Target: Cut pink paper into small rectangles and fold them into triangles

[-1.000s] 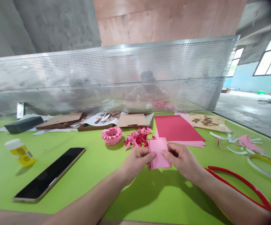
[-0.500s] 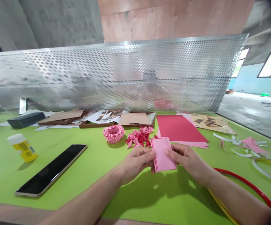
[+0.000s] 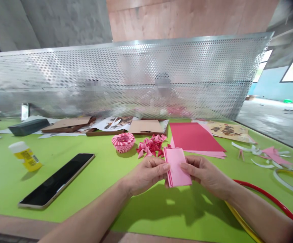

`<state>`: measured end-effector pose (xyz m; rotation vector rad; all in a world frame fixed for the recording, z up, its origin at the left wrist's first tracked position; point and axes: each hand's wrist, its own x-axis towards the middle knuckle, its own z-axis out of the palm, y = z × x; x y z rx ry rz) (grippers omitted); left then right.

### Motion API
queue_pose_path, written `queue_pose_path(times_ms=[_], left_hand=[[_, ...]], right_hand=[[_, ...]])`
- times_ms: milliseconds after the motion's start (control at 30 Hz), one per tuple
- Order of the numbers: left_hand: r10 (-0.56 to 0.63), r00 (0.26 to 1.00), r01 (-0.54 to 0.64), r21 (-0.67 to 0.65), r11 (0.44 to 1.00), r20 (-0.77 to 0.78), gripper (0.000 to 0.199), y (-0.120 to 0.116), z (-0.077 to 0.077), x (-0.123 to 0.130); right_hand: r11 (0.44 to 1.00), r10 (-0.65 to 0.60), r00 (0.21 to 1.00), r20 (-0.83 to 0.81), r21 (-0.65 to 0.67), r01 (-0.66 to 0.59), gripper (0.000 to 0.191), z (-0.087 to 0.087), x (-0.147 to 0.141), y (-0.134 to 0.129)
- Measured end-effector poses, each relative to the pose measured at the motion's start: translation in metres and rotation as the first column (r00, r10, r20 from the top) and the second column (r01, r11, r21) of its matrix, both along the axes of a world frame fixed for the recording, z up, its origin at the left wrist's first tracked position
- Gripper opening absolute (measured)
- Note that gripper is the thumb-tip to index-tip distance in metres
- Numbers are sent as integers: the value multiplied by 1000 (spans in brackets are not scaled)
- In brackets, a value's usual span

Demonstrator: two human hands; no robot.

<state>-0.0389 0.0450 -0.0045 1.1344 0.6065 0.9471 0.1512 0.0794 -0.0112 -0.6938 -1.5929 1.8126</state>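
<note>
A folded pink sheet of paper (image 3: 178, 167), several layers thick, is held upright above the green table between my two hands. My left hand (image 3: 148, 175) pinches its left edge, where the folded layers show. At its right side, my right hand (image 3: 203, 172) grips with the thumb on the front face; the fingers behind are hidden. Just beyond the folded paper lies a heap of pink and red folded paper pieces (image 3: 151, 146). Left of that heap stands a round pink-and-red basket of folded paper (image 3: 123, 143).
Pink and red paper sheets (image 3: 197, 136) lie behind my right hand. A phone (image 3: 57, 180) and a yellow glue stick (image 3: 26, 157) are on the left. Paper scraps (image 3: 275, 157) and a red strip (image 3: 268, 197) sit right. A perforated metal panel (image 3: 136, 77) stands behind.
The folded pink paper stays in both hands, almost in the same place. The whole view has shifted very slightly.
</note>
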Motion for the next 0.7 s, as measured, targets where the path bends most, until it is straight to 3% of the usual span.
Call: queue_pose_path(times_ms=[333,700], left_hand=[[16,1000,-16,-4,1000,8,25,3,-4,1],[-26,1000,26,-1,1000,2,26,3,-4,1]], right_hand=[[993,-37,999,-1,116,37,26,6,-1,-1],[988,-26,1000,4,155,25,26,6,0,0]])
